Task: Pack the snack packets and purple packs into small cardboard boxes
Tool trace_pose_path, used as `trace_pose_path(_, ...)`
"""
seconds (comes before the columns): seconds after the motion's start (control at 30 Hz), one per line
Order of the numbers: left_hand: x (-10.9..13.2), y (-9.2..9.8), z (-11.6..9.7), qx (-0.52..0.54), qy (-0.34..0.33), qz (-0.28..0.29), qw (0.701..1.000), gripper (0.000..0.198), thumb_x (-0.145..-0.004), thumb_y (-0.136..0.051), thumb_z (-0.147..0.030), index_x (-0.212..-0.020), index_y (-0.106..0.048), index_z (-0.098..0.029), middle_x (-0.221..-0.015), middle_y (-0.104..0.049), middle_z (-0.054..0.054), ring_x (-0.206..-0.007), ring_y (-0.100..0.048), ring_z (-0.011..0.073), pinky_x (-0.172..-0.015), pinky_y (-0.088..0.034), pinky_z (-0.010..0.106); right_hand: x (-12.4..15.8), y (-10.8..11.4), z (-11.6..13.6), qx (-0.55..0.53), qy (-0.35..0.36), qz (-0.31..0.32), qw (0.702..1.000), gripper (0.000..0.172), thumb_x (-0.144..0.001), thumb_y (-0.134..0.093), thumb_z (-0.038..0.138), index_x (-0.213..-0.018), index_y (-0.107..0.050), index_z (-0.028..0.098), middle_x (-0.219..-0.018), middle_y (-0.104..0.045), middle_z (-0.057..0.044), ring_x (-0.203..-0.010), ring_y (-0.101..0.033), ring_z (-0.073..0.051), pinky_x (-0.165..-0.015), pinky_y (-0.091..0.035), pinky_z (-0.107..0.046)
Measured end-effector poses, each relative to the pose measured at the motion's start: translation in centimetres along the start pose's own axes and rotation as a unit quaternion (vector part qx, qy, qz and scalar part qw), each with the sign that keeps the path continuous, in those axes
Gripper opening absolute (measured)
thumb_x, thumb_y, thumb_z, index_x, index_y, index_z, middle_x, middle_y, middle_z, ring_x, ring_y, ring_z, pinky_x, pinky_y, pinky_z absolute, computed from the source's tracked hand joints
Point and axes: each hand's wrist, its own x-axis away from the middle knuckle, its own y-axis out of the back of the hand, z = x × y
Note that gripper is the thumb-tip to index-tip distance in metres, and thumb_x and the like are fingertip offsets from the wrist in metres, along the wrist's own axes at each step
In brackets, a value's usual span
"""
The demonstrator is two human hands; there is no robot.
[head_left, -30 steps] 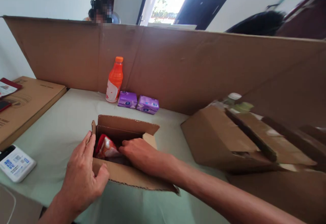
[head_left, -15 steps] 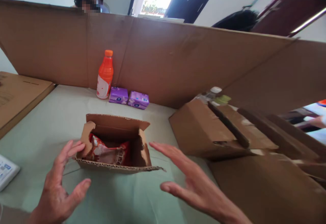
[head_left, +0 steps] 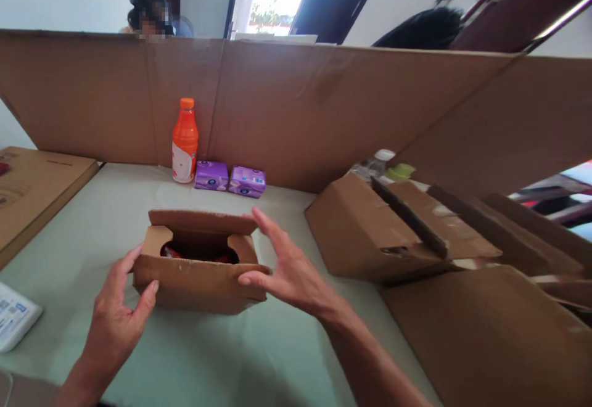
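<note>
A small open cardboard box (head_left: 198,274) stands on the pale green table (head_left: 106,209), with its front flap raised. Inside it only a sliver of a red snack packet (head_left: 221,258) shows. My left hand (head_left: 115,314) holds the box's front left corner, thumb on the front face and fingers on the left side. My right hand (head_left: 289,268) is at the box's right side, its fingers stretched out above the right flap and its thumb touching the front flap's right end.
An orange bottle (head_left: 184,142) and two purple packs (head_left: 211,175) (head_left: 247,181) stand against a tall cardboard wall (head_left: 324,111). A larger open box (head_left: 370,228) holding bottles lies right, flat cardboard (head_left: 37,182) left, a white pack (head_left: 13,314) near left. A person's head (head_left: 148,9) shows behind the wall.
My right hand came out of the box. Both hands drew back, then closed in on the box's sides. The front flap has come up and now hides most of the red packet.
</note>
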Motion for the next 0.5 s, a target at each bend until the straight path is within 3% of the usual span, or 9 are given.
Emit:
trace_pose_path(0.1,-0.1,-0.5,0.1,0.007,-0.038,-0.01,0.999,0.053,-0.094,-0.06,-0.028,-0.145,-0.045,-0.026,-0.141,-0.055,0.012,-0.13,-0.058,0.0282,-0.111,-0.049,0.052,0.0,-1.2,0.2,-0.037,0.06,0.02,0.997,0.052,-0.093,-0.065,0.048,-0.139,-0.056,0.026,-0.124,-0.071,-0.011,-0.115,-0.065,-0.028,-0.1,-0.049,-0.048)
trace_pose_path(0.17,0.0,-0.5,0.4,0.02,-0.034,0.009,0.999,0.057,-0.094,-0.058,-0.027,-0.149,-0.041,-0.029,-0.152,-0.045,0.013,-0.139,-0.049,0.0307,-0.114,-0.043,0.057,0.9,-2.2,0.4,-0.039,0.086,0.002,0.996,0.031,-0.098,-0.06,0.038,-0.126,-0.066,0.025,-0.118,-0.073,-0.01,-0.112,-0.066,-0.026,-0.101,-0.048,-0.047)
trace_pose_path(0.23,-0.1,-0.6,0.9,0.042,-0.005,0.062,0.997,0.053,-0.096,-0.054,-0.029,-0.148,-0.043,-0.03,-0.159,-0.038,0.012,-0.145,-0.041,0.0322,-0.116,-0.04,0.059,1.9,-2.9,0.5,-0.042,0.074,-0.018,0.996,0.029,-0.099,-0.057,0.035,-0.125,-0.067,0.026,-0.125,-0.07,-0.01,-0.12,-0.063,-0.026,-0.104,-0.047,-0.048)
trace_pose_path(0.33,-0.5,-0.9,1.5,0.106,0.071,0.14,0.982,0.045,-0.099,-0.045,-0.035,-0.143,-0.051,-0.03,-0.158,-0.041,0.01,-0.147,-0.039,0.0324,-0.115,-0.041,0.057,2.7,-3.8,0.0,-0.08,-0.023,-0.049,0.995,0.044,-0.097,-0.059,0.037,-0.14,-0.057,0.027,-0.152,-0.051,-0.012,-0.141,-0.047,-0.028,-0.111,-0.043,-0.05)
trace_pose_path(0.4,-0.9,-1.1,2.0,0.145,0.107,0.155,0.971,0.045,-0.099,-0.045,-0.039,-0.142,-0.053,-0.028,-0.155,-0.045,0.011,-0.146,-0.04,0.0327,-0.116,-0.04,0.056,2.5,-4.4,-0.5,-0.135,-0.103,-0.049,0.984,0.056,-0.095,-0.06,0.042,-0.148,-0.048,0.028,-0.16,-0.039,-0.012,-0.147,-0.038,-0.029,-0.114,-0.041,-0.051)
trace_pose_path(0.5,-0.8,-1.3,3.0,0.176,0.11,0.154,0.966,0.047,-0.098,-0.047,-0.042,-0.143,-0.052,-0.028,-0.154,-0.047,0.009,-0.145,-0.042,0.0326,-0.12,-0.034,0.057,1.8,-5.1,-0.4,-0.22,-0.159,-0.026,0.962,0.054,-0.094,-0.058,0.044,-0.145,-0.052,0.027,-0.158,-0.044,-0.011,-0.147,-0.039,-0.028,-0.119,-0.035,-0.05)
